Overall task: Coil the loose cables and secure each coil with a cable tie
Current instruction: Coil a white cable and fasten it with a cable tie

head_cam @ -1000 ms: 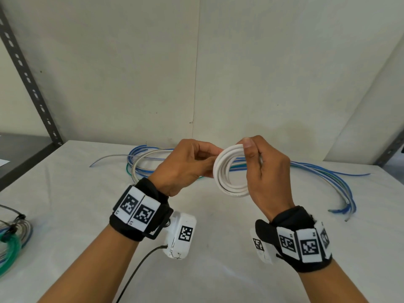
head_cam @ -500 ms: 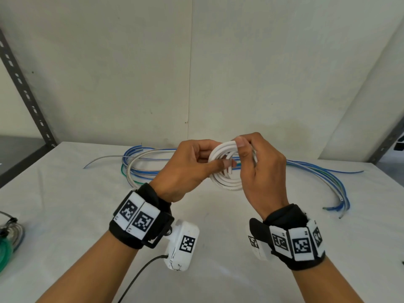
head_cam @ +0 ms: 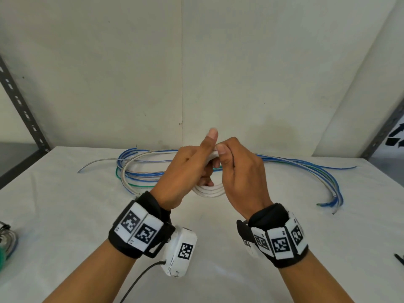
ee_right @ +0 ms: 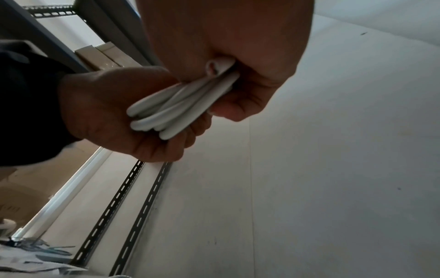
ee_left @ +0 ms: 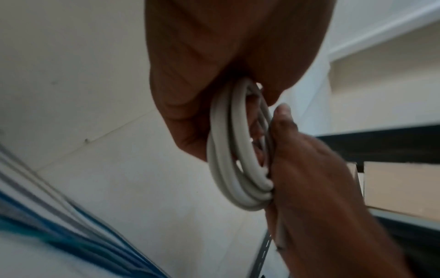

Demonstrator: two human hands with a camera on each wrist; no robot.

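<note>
Gripping a white cable coil (head_cam: 209,190) from both sides, the left hand (head_cam: 183,173) and right hand (head_cam: 240,173) hold it above the tabletop (head_cam: 65,215), fingers of each curled round its loops and thumbs meeting at the top. Behind the hands, loose blue, green and grey cables (head_cam: 140,171) lie spread across the tabletop near the wall (head_cam: 131,73). Black wristbands (head_cam: 140,228) with printed markers wrap both wrists.

My left hand (head_cam: 183,171) and right hand (head_cam: 238,171) hold the white coiled cable (head_cam: 209,190) above mid-tabletop (head_cam: 65,215); loose blue and grey cables (head_cam: 306,169) along the far edge behind.
</note>
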